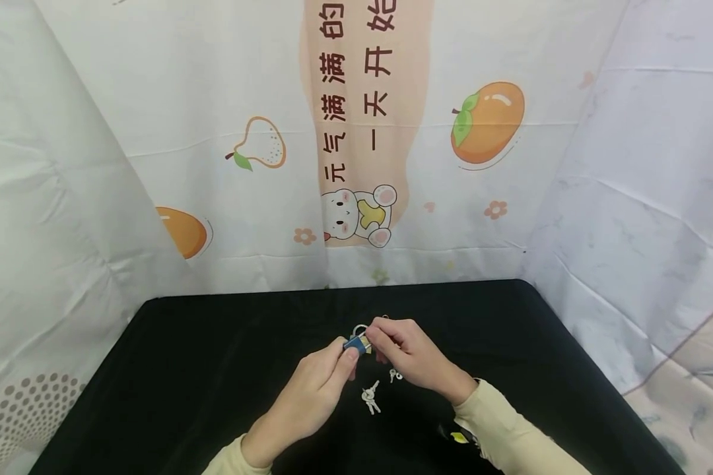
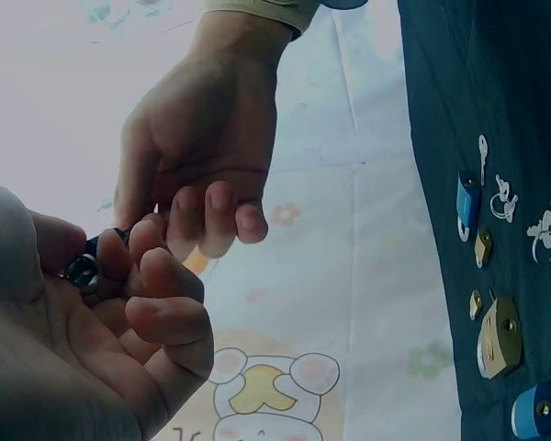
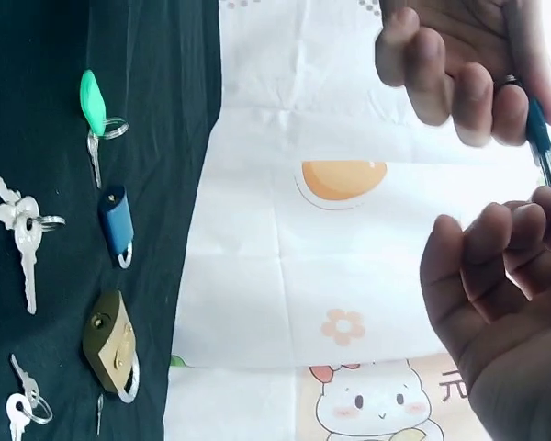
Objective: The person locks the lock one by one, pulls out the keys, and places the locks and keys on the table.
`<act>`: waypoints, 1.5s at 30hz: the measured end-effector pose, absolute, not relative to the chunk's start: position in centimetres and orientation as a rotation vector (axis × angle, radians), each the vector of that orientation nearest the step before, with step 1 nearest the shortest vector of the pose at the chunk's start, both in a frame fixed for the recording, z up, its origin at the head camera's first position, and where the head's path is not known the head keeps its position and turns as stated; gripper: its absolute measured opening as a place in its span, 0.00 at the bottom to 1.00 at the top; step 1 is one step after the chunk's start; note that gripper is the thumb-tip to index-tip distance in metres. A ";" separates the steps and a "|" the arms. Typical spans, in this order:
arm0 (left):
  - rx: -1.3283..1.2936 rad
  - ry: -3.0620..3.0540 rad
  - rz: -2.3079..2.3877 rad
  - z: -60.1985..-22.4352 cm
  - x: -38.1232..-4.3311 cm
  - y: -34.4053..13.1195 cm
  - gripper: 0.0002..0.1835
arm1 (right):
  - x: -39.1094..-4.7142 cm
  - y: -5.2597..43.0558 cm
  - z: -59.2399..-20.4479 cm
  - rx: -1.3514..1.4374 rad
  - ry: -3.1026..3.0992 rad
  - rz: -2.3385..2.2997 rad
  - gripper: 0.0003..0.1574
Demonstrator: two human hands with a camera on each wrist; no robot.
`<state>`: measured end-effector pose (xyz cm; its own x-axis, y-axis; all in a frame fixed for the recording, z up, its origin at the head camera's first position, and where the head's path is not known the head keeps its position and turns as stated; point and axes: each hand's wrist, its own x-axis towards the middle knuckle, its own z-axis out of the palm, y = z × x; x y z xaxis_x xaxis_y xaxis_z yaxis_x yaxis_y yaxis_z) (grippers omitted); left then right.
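My left hand (image 1: 317, 389) holds a small blue padlock (image 1: 355, 344) between thumb and fingers, above the black table. Its round metal lock face (image 2: 83, 273) peeks out between the left fingers in the left wrist view. From the other side my right hand (image 1: 412, 353) reaches in, its thumb and fingertips pinching the metal shackle (image 3: 548, 172). The blue body (image 3: 538, 127) stands between both hands in the right wrist view. The right hand's other fingers curl loosely. Its fingertips partly cover the shackle.
On the black cloth (image 1: 214, 382) lie a ring of keys (image 1: 371, 397) and a smaller key pair (image 1: 395, 375). A brass padlock (image 3: 110, 342), another blue padlock (image 3: 117, 223) and a green-headed key (image 3: 93, 103) lie beyond. A yellow piece (image 1: 459, 437) lies by the right sleeve.
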<state>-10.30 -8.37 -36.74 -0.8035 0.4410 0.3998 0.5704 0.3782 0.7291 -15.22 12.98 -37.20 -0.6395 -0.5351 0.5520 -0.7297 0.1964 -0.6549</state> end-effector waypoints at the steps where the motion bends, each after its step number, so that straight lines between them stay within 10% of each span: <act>1: -0.928 -2.475 -1.396 -36.8 -10.3 -8.3 0.16 | -15.2 12.9 -37.3 1.217 -2.265 1.434 0.20; 34: -0.962 -2.661 -1.369 -37.1 -11.6 -9.2 0.14 | -14.8 14.3 -36.8 1.170 -2.345 1.192 0.13; 45: -0.874 -2.537 -1.510 -38.3 -12.7 -8.9 0.10 | -14.7 14.6 -38.1 0.799 -2.464 2.117 0.21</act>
<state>-12.73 -8.90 -38.30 -0.8371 0.4365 0.3298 0.4979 0.3584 0.7897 -14.66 14.59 -38.13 -0.8664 -0.4761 0.1503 -0.2202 0.0942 -0.9709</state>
